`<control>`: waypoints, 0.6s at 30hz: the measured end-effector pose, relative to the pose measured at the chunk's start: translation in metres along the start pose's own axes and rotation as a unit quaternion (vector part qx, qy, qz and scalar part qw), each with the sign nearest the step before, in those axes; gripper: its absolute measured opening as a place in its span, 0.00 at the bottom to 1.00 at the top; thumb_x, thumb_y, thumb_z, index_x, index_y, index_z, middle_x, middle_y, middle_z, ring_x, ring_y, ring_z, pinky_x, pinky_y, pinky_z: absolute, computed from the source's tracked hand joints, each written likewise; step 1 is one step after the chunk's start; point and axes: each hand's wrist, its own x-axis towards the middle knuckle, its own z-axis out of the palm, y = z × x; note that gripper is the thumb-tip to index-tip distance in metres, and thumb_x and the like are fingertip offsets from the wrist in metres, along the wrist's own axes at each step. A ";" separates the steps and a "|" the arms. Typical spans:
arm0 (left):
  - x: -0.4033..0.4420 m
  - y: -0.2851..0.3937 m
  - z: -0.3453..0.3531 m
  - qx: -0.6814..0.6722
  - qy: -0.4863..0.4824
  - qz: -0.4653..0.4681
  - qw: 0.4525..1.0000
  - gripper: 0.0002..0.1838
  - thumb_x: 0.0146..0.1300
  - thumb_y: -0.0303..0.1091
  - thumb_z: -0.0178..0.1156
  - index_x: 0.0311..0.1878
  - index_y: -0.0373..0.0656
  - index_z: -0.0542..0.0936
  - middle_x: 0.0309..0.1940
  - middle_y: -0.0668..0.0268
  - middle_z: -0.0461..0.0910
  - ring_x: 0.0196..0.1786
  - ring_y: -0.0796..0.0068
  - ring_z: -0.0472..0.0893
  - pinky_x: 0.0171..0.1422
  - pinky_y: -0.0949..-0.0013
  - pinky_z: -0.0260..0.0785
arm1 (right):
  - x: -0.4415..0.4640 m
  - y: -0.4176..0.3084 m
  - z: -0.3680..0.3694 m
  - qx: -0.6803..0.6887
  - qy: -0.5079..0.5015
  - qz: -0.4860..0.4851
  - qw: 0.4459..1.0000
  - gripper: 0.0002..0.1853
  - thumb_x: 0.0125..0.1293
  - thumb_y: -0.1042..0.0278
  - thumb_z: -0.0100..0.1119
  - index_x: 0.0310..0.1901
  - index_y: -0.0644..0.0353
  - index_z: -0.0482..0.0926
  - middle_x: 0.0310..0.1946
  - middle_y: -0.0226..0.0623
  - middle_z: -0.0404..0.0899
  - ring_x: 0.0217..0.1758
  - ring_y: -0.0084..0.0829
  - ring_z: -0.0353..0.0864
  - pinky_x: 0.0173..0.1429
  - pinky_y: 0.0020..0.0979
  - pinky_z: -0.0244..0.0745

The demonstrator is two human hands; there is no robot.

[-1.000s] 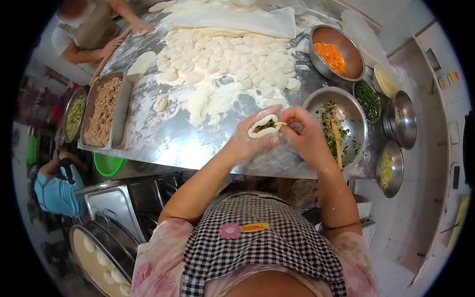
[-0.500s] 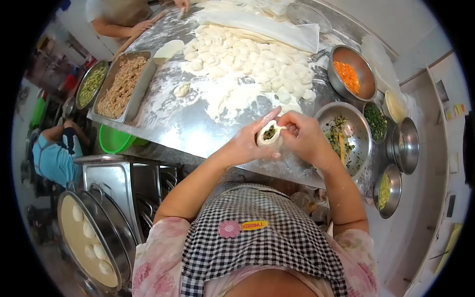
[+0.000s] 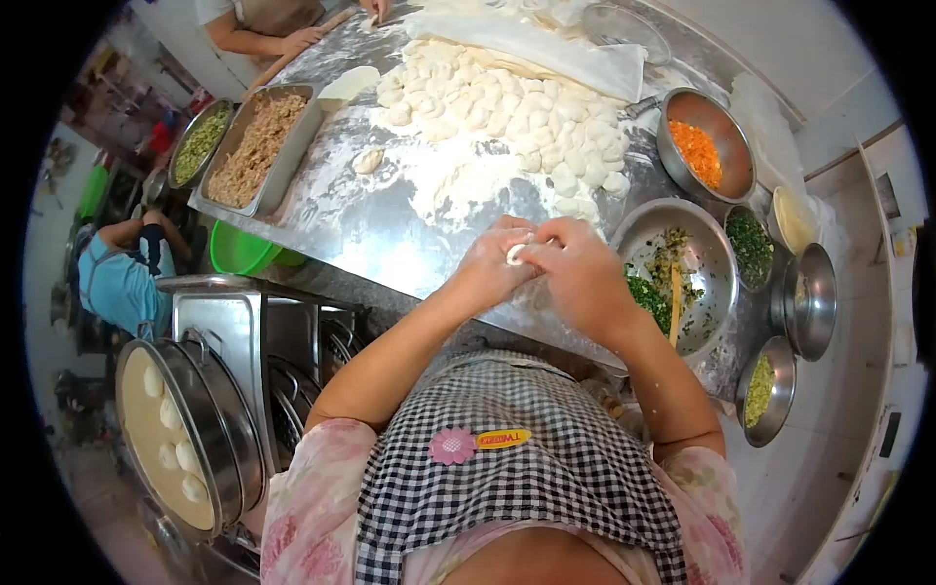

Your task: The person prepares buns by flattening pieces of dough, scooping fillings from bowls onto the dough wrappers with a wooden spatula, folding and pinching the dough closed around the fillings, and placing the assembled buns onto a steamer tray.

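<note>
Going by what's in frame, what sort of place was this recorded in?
Most likely a commercial kitchen making dough goods: a floured metal worktable holds a large spread of dough pieces, a deep metal tray of brown filling stands at its left, and round pale buns sit in a big round pan.

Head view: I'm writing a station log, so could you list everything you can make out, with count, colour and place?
Dough piece: one, white, between the hands
Dough lumps: many, white, mid-table
Table: one, silver, centre
Cloth: one, white, beyond the lumps
Rolling pin: one, brown, far left
Pan: one, silver, table's left
Meat-like filling: one heap, brown, in pan
Bowls: several, silver, table's sides
Orange shreds: one heap, orange, upper-right bowl
Chopped greens: several heaps, green, in bowls
Basin: one, green, left
Steamer: one, silver, lower left
Buns: several, white, in steamer
Co-workers: two, one in blue, left
Apron: one, black-white, on wearer
Left hand: one, bare, at dough piece
Right hand: one, bare, at dough piece
</note>
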 end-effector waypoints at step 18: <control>-0.013 0.021 0.035 -0.538 0.144 -0.218 0.801 0.25 0.70 0.51 0.44 0.57 0.40 0.68 0.53 0.53 0.72 0.53 0.57 0.74 0.57 0.59 0.70 | -0.014 0.041 0.059 0.713 -0.004 0.241 0.658 0.13 0.64 0.65 0.50 0.47 0.61 0.75 0.41 0.35 0.77 0.40 0.25 0.76 0.45 0.26 0.73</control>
